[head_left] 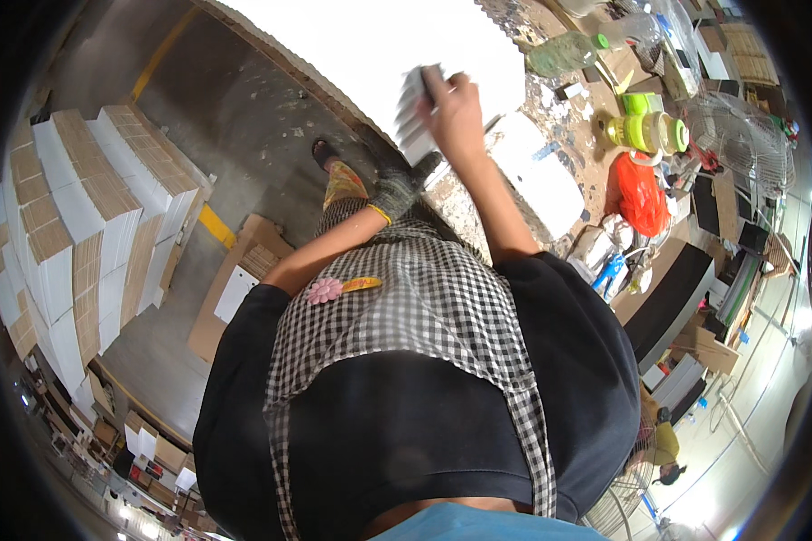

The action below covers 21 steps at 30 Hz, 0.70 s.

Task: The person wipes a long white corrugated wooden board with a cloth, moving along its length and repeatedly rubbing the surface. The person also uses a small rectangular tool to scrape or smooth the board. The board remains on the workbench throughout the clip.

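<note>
White pieces (pixel 412 115), blurred and striped along one edge, are at the upper middle of the frame, beside the right hand (pixel 460 119), whose fingers are clamped on a dark item (pixel 434 84). Just below, the grey-gloved left hand (pixel 395 191) is near them; I cannot tell its finger state. A bright white surface (pixel 352 41) spreads behind; a red bag (pixel 642 194) sits at upper right.
</note>
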Each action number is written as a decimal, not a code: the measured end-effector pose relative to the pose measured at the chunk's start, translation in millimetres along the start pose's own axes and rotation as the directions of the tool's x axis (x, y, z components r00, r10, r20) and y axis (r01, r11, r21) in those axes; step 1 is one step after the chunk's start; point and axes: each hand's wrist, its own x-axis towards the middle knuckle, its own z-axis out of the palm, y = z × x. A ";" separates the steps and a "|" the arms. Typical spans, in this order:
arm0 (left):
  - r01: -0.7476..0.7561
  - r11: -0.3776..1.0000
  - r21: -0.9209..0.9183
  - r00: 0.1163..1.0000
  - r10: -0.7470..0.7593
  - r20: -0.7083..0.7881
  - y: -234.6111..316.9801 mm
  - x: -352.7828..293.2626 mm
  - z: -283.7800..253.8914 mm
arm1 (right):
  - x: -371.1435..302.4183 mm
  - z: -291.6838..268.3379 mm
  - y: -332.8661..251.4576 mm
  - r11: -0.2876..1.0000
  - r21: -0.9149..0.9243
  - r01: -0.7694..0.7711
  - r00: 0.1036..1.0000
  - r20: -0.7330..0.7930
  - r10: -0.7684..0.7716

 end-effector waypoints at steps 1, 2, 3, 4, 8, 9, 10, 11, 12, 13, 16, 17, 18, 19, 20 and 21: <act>0.002 0.977 -0.214 0.992 -0.029 -0.123 1.4 1.6 8.8 | -15.9 8.8 -18.0 0.991 0.019 0.136 0.990 -0.042 -0.135; -0.038 0.878 -0.478 0.965 -0.091 -0.246 2.7 3.2 13.3 | -35.6 20.0 -43.3 0.988 0.103 0.112 0.992 0.045 -0.117; -0.123 0.781 -0.612 0.921 -0.140 -0.364 6.6 6.2 16.1 | -51.0 21.7 -55.8 0.946 0.217 0.240 0.967 0.033 -0.253; -0.096 0.769 -0.632 0.937 -0.145 -0.319 8.0 7.6 12.5 | -55.1 24.1 -64.5 0.887 0.329 0.325 0.924 0.092 -0.372; 0.327 0.888 -0.324 0.939 -0.268 0.215 17.0 14.0 -23.4 | -13.6 9.7 -42.3 0.951 0.245 0.187 0.982 -0.019 -0.188; 0.165 0.941 0.294 0.754 -0.313 0.577 16.8 16.2 -36.5 | 9.8 2.8 -24.8 0.983 0.153 0.097 0.995 -0.005 -0.098; 0.192 0.951 0.243 0.752 -0.301 0.587 21.6 17.8 -44.1 | 20.3 -2.7 -17.5 0.992 0.120 -0.046 0.999 -0.020 0.048; 0.352 0.930 0.110 0.745 -0.349 0.568 25.3 18.9 -50.6 | 24.3 -2.2 -18.7 0.994 0.054 -0.099 0.995 -0.006 0.100; 0.454 0.891 -0.023 0.764 -0.376 0.525 28.6 20.0 -55.7 | 25.4 -3.6 -19.8 0.988 -0.026 -0.152 0.988 -0.039 0.151; 0.391 0.921 0.008 0.790 -0.340 0.511 31.0 19.0 -60.7 | 18.6 -1.8 -28.0 0.999 -0.011 -0.037 0.999 -0.007 0.037; 0.353 0.935 -0.025 0.823 -0.298 0.484 36.6 17.1 -67.6 | -25.9 9.7 -71.5 0.973 0.162 0.165 0.959 0.203 -0.196; 0.331 0.943 -0.016 0.826 -0.282 0.488 37.6 17.6 -69.3 | -28.5 10.5 -75.1 0.912 0.305 0.275 0.888 0.283 -0.362; 0.307 0.952 0.015 0.820 -0.272 0.503 38.9 17.9 -70.7 | -30.7 10.7 -77.4 0.904 0.348 0.248 0.883 0.302 -0.359; 0.286 0.957 0.056 0.808 -0.272 0.523 39.8 19.6 -71.6 | -25.4 9.6 -73.6 0.917 0.332 0.218 0.944 0.165 -0.285; 0.269 0.957 0.104 0.788 -0.281 0.548 41.4 20.5 -71.9 | -15.4 7.7 -66.0 0.922 0.329 0.201 0.971 0.059 -0.233; 0.256 0.954 0.158 0.760 -0.300 0.576 42.7 23.0 -70.8 | 13.1 6.5 -48.8 0.957 0.248 0.151 0.981 0.081 -0.176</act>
